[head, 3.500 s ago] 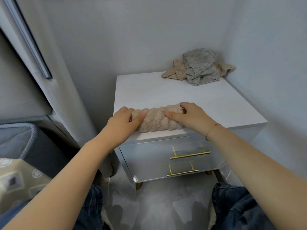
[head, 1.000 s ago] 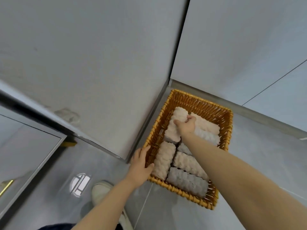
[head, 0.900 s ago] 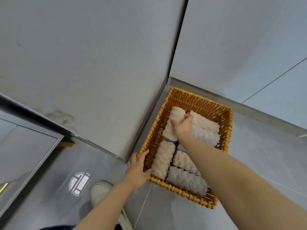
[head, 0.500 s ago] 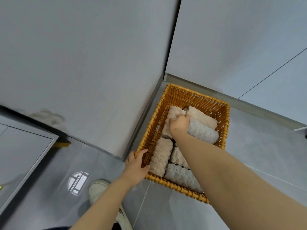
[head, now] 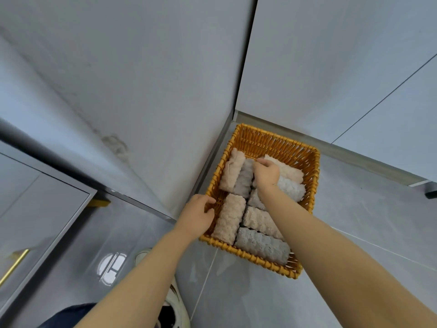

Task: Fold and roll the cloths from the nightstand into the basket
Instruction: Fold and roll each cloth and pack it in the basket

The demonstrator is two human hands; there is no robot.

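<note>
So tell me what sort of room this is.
Most likely a bedroom corner at home. A white cabinet with a gold handle stands at left, a wicker basket of rolled cloths sits on a glossy tiled floor, and plain panelled walls meet behind it.

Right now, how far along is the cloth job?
Done: several rolled cloths already lie packed in the wicker basket on the floor. In hand: the right hand reaches in among the far rolls, fingers curled at a grey roll, seemingly tucking it in; the left hand grips the basket's rim. Left: unknown, since the nightstand top is out of view.
</note>
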